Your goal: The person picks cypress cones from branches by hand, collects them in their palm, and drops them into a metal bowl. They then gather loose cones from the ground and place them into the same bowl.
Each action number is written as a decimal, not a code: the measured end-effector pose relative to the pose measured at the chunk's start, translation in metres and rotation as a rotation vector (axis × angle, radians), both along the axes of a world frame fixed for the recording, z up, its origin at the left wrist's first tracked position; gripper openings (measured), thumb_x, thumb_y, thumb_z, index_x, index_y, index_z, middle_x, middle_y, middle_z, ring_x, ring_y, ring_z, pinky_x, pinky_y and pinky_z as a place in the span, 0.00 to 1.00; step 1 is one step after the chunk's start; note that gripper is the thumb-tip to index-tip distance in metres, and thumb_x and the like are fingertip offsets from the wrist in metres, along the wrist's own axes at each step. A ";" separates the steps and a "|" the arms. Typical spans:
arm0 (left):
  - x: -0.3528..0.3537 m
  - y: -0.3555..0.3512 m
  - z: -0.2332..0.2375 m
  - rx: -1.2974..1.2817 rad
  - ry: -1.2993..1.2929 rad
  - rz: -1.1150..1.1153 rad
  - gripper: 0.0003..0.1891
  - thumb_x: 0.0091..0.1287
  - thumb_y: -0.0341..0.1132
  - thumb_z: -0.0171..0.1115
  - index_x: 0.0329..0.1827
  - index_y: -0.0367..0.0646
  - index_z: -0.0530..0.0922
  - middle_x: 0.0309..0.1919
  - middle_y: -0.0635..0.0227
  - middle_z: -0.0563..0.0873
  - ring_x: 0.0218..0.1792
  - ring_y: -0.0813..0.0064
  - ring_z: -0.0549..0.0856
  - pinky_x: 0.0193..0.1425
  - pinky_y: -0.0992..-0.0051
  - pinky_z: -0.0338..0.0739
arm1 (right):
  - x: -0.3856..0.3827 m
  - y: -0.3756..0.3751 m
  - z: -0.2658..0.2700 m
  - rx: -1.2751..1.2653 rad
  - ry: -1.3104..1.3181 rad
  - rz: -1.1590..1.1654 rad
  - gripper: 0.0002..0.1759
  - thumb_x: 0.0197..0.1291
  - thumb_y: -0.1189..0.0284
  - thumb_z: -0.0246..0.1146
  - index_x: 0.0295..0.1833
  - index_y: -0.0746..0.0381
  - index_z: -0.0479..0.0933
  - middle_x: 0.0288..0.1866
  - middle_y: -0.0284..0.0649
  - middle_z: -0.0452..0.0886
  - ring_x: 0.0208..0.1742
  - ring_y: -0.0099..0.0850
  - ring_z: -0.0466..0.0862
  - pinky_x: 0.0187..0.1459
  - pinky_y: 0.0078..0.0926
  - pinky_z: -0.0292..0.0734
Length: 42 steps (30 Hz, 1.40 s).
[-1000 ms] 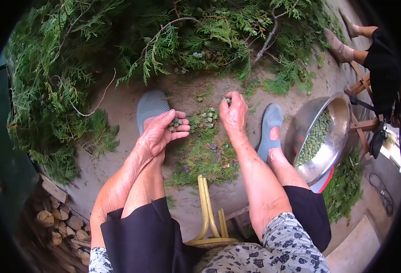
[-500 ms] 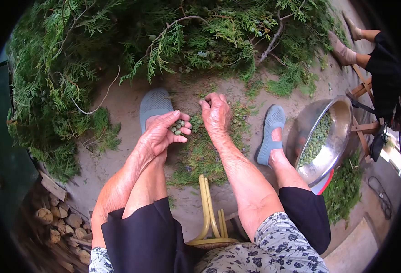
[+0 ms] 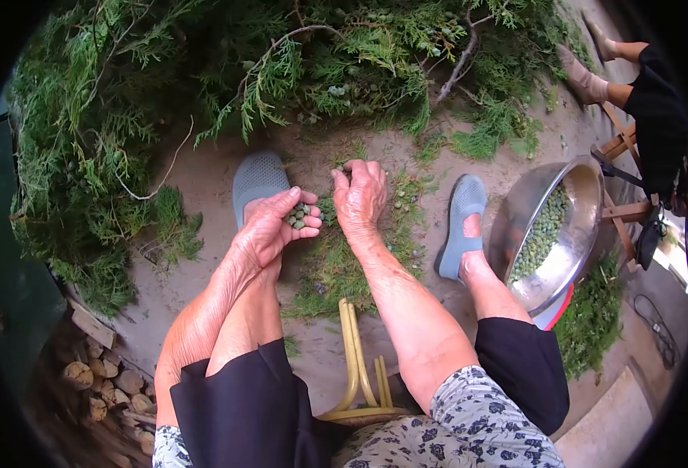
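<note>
Several small green cones (image 3: 300,214) lie in the cupped palm of my left hand (image 3: 270,226), its fingers curled up around them and the thumb over the top. My right hand (image 3: 361,196) is low over the ground to the right of it, palm down with fingers bent. Its fingertips point away from me, and anything between them is hidden. Below and around that hand is a spread of loose green sprigs and cones (image 3: 332,273) on the floor, between my two grey shoes.
Piled cypress-like branches (image 3: 344,70) fill the far side and left. On the right a tilted metal basin (image 3: 586,203) holds many green cones. Another person's feet (image 3: 582,74) and a wooden stool (image 3: 623,210) are beyond it. Cut firewood (image 3: 129,381) is stacked at lower left.
The whole view has shifted slightly. My right hand has drawn a little nearer to my left hand, and its fingers stay bent. The cones remain in my left palm.
</note>
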State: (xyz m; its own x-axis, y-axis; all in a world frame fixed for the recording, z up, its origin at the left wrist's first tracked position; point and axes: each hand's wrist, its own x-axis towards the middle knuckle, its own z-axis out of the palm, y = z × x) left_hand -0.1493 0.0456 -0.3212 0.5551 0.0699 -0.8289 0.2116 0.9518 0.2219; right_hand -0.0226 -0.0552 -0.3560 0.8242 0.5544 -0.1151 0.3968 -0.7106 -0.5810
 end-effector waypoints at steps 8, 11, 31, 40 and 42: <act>0.004 -0.002 0.003 0.035 0.073 0.053 0.18 0.73 0.42 0.52 0.47 0.32 0.75 0.37 0.58 0.81 0.38 0.70 0.84 0.38 0.70 0.85 | -0.019 -0.018 0.058 0.225 0.465 -0.012 0.07 0.53 0.74 0.66 0.37 0.65 0.78 0.37 0.42 0.78 0.37 0.34 0.79 0.38 0.31 0.74; 0.001 0.002 0.004 0.006 0.043 -0.008 0.17 0.72 0.42 0.53 0.45 0.33 0.76 0.35 0.58 0.82 0.35 0.69 0.85 0.34 0.72 0.85 | -0.008 -0.048 0.045 0.205 0.372 -0.079 0.07 0.55 0.77 0.66 0.39 0.66 0.79 0.35 0.38 0.81 0.35 0.23 0.79 0.36 0.22 0.75; 0.003 0.000 0.004 0.006 0.009 -0.112 0.13 0.71 0.38 0.55 0.43 0.33 0.76 0.32 0.59 0.83 0.29 0.71 0.85 0.32 0.74 0.85 | 0.039 -0.079 -0.003 -0.101 0.126 -0.264 0.12 0.52 0.77 0.66 0.43 0.65 0.76 0.33 0.44 0.77 0.35 0.40 0.78 0.38 0.37 0.73; 0.008 -0.003 0.008 0.018 0.025 -0.168 0.14 0.71 0.39 0.54 0.45 0.34 0.76 0.34 0.58 0.83 0.31 0.70 0.85 0.35 0.72 0.86 | -0.025 -0.052 0.069 0.263 0.745 -0.117 0.10 0.53 0.75 0.68 0.41 0.64 0.78 0.33 0.35 0.77 0.31 0.24 0.78 0.34 0.22 0.75; 0.006 -0.002 0.010 -0.004 0.017 -0.180 0.14 0.72 0.39 0.54 0.45 0.34 0.76 0.34 0.58 0.83 0.32 0.70 0.86 0.35 0.72 0.87 | -0.026 -0.057 0.067 0.233 0.594 -0.060 0.09 0.54 0.75 0.67 0.41 0.63 0.78 0.33 0.36 0.77 0.32 0.25 0.78 0.34 0.23 0.76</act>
State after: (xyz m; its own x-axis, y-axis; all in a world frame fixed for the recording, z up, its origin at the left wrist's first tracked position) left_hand -0.1432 0.0433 -0.3112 0.5446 -0.0329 -0.8381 0.3824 0.8991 0.2132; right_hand -0.0487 -0.1124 -0.2890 0.6874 0.5747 -0.4442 -0.0770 -0.5504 -0.8313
